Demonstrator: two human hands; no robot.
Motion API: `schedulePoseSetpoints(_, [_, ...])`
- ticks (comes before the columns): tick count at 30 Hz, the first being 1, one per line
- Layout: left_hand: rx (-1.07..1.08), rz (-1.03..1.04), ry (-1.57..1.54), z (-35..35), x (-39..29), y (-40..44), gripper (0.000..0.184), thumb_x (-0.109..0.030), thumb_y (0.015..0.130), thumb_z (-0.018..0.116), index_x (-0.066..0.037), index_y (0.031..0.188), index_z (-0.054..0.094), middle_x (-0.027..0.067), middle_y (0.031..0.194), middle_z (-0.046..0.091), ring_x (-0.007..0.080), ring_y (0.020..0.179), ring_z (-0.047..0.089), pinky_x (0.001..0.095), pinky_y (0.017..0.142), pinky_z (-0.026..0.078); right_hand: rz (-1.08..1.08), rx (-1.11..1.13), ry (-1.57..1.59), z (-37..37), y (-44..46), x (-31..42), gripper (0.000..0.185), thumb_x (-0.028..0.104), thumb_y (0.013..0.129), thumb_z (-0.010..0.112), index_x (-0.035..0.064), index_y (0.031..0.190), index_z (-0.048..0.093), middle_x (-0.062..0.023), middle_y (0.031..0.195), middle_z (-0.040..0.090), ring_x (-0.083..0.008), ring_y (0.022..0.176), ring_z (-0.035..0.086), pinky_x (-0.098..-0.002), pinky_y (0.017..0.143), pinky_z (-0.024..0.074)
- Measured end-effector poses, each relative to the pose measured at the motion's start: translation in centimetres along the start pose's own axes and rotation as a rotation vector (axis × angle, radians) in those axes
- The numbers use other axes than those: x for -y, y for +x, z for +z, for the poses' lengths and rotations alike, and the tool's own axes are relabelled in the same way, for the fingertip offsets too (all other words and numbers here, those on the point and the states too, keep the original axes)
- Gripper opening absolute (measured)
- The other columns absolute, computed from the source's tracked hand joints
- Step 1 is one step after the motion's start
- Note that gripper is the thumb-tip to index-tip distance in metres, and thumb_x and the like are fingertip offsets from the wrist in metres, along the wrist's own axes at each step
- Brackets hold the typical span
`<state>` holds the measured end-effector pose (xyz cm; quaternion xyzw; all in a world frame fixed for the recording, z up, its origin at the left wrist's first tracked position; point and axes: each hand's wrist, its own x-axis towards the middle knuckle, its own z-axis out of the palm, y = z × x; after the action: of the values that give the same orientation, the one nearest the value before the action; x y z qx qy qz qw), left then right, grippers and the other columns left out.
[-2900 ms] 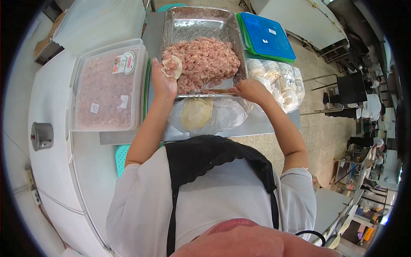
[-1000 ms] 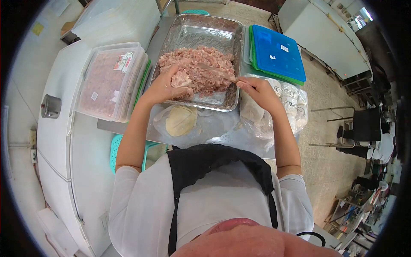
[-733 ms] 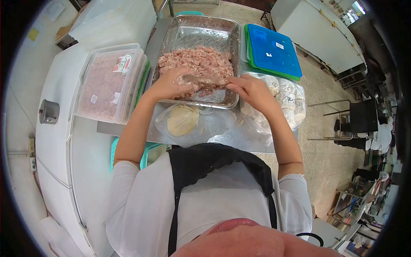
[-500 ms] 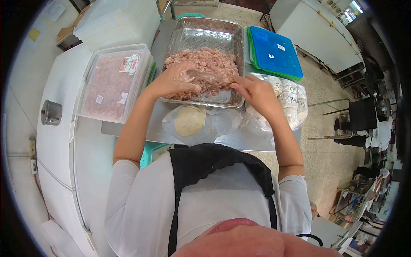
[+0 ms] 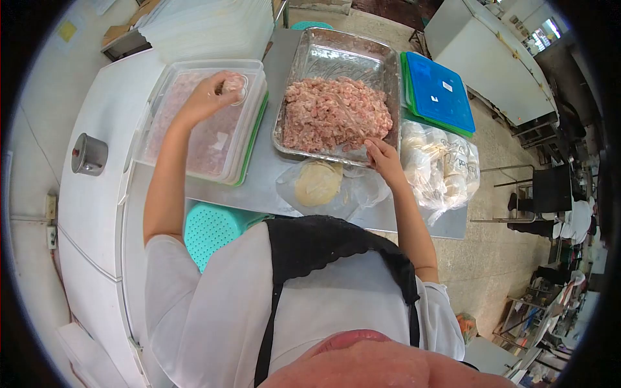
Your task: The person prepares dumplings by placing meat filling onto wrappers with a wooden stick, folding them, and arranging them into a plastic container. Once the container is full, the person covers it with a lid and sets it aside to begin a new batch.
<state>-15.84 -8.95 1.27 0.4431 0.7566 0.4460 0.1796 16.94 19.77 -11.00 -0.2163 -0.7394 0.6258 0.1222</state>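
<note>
My left hand (image 5: 210, 98) is raised over a lidded clear plastic box (image 5: 194, 145), its fingers closed around a small pinkish lump of meat (image 5: 231, 83) that looks like a filled wrapper. A sticker on the lid shows partly behind it. At the near right corner of the metal tray (image 5: 336, 55), my right hand (image 5: 383, 155) grips a thin spatula-like tool, whose far end is lost against the minced meat (image 5: 336, 113). Just in front of the tray, pale round dough wrappers (image 5: 319, 184) lie on a clear plastic bag.
Blue and green lids (image 5: 440, 90) are stacked right of the tray, above bagged dough wrappers (image 5: 443, 165). White plastic boxes (image 5: 207, 32) stand at the back left. A turquoise stool (image 5: 210, 226) is under the table edge. A metal pot (image 5: 89, 155) stands far left.
My left hand has moved left, from over the meat to above the plastic box, carrying the lump. My right hand has lowered to the tray's near corner. The view has shifted slightly.
</note>
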Motion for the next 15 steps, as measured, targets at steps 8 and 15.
schedulePoseSetpoints(8, [-0.185,0.06,0.352,-0.1,4.3,4.9,0.061,-0.023,0.077,0.073,-0.006,0.13,0.05,0.0153,0.091,0.063,0.029,0.088,0.063,0.0378,0.078,0.049,0.076,-0.174,0.189,0.5,-0.5,0.5,0.026,0.032,0.097,0.057,0.0071,0.1,0.066,0.0052,0.062,0.047,-0.0035,0.05,0.039,-0.0202,0.045,0.0306])
schedulePoseSetpoints(15, [-0.059,-0.102,0.369,2.1,3.2,7.6,0.067,-0.019,0.082,0.069,-0.008,0.139,0.038,0.0187,0.089,0.064,0.0335,0.087,0.064,0.0416,0.078,0.049,0.12,-0.21,0.181,0.7,-0.7,0.6,0.024,0.03,0.096,0.058,0.007,0.1,0.065,0.0055,0.063,0.048,-0.0027,0.05,0.04,-0.0195,0.045,0.0301])
